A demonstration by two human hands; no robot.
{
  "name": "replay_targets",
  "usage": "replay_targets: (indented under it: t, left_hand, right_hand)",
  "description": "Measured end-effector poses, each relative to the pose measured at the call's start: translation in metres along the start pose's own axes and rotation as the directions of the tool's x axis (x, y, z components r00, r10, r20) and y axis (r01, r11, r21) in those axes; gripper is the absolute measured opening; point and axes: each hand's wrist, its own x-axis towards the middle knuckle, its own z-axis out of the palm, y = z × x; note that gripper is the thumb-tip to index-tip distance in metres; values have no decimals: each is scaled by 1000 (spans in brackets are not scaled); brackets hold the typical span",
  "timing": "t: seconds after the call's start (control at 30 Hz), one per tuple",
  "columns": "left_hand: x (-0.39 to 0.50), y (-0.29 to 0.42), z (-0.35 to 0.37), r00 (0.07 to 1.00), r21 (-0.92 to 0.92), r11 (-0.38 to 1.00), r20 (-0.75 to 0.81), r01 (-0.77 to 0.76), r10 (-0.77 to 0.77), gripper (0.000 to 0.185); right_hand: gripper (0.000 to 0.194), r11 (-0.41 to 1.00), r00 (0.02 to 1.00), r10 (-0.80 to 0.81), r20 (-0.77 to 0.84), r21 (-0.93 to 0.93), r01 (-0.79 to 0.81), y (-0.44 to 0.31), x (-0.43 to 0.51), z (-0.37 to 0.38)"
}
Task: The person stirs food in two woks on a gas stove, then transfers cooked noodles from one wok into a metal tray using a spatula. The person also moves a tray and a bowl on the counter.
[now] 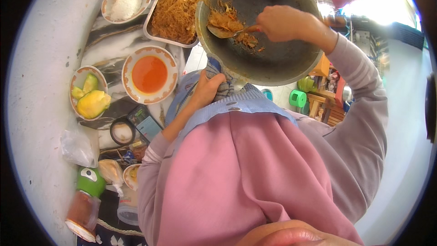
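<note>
My left hand (208,89) grips a dark patterned cloth (218,71) wrapped around the near handle of a large grey metal wok (280,65). The wok is held beside the counter, its inside facing me. Over it, my right hand (281,24) holds a spatula (222,33) by its handle. The spatula's blade carries a clump of brown noodles (225,20). More noodle scraps (247,41) stick to the wok's surface. Left of the wok, a rectangular metal tray (170,41) holds a heap of fried noodles (177,12).
A bowl of white powder (126,3), a bowl of orange liquid (149,75) and a bowl of peeled yellow-green fruit (92,102) stand on the marbled counter (112,51). Nearer me lie a phone (145,123) and a roll of tape (122,131). A green stool (297,98) stands on the floor.
</note>
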Motion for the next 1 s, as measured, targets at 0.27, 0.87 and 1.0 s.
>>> replay_targets:
  t: [0.27, 0.87, 1.0]
  left_hand:
    - [-5, 3, 0, 1000, -57, 998, -7, 6, -6, 11]
    - [-8, 2, 2, 995, 6, 1000, -100, -27, 27, 15]
    - [-6, 4, 0, 997, 43, 999, -70, -10, 13, 18]
  right_hand:
    - [28, 968, 973, 207, 106, -168, -188, 19, -8, 21]
    - [25, 982, 813, 185, -552, 135, -132, 20, 57, 57]
    - [25, 983, 806, 176, -565, 55, -175, 18, 65, 43]
